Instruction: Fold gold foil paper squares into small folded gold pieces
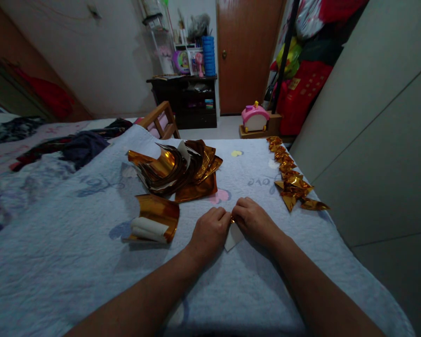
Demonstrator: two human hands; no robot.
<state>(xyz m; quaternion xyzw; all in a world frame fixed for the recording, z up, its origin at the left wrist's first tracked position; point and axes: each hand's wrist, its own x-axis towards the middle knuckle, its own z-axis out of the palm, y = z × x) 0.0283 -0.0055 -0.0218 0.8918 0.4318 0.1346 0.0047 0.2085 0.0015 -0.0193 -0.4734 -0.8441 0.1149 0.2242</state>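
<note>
My left hand (pixel 212 230) and my right hand (pixel 254 218) meet over the bed, both closed on one sheet of gold foil paper (pixel 234 238). Its pale underside shows below my fingers, and a small glint of gold sits between them. The fingertips partly hide how the sheet is folded. To the left lies a curled piece of gold foil paper (pixel 157 210) with pale rolled paper (pixel 149 229) inside it. Behind that is a fanned stack of gold foil sheets (pixel 168 168). Over on the right, several folded gold foil pieces (pixel 284 161) lie in a row.
A light blue patterned cover (pixel 91 262) spreads under everything. Dark clothes (pixel 84 147) lie at the left. A wooden chair (pixel 161 119) stands past the far edge, and a pale cabinet (pixel 375 140) runs along the right side. A pink toy (pixel 255 117) sits beyond.
</note>
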